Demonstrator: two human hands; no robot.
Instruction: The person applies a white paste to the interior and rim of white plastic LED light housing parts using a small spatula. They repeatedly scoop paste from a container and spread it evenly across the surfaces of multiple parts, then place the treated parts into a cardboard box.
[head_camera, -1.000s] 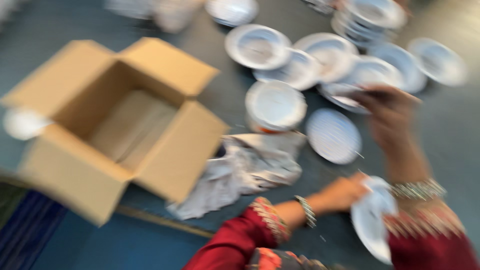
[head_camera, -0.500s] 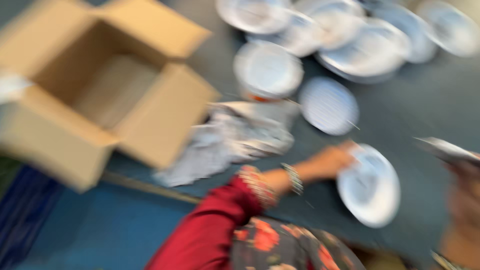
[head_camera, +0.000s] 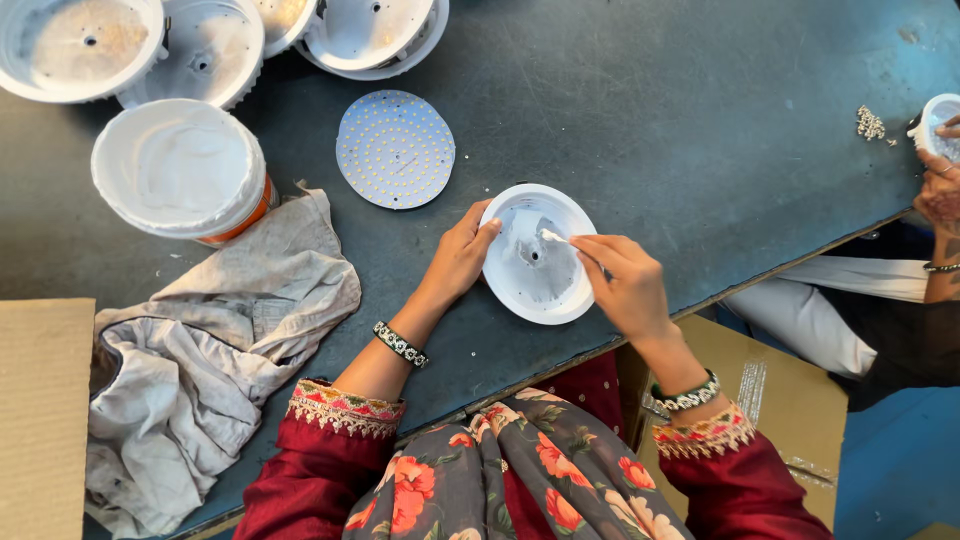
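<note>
A white round lamp housing (head_camera: 538, 255) lies open side up on the dark table (head_camera: 650, 120), with white paste smeared inside it. My left hand (head_camera: 458, 258) steadies its left rim with fingers and thumb. My right hand (head_camera: 622, 282) pinches a small white stick (head_camera: 552, 237) whose tip rests on the paste inside the housing. A round LED board (head_camera: 395, 148) dotted with small chips lies flat just beyond the housing, to its upper left.
A white tub with an orange base (head_camera: 180, 170) stands at the left, a crumpled grey rag (head_camera: 200, 350) in front of it. Several white housings (head_camera: 80, 45) crowd the far edge. Cardboard box flap (head_camera: 40, 410) lower left. Another person's hand (head_camera: 940, 190) works at the right edge.
The view has swung right, off the open cardboard box and onto the housing. My right hand came back from the far housings and now works inside the housing that my left hand holds.
</note>
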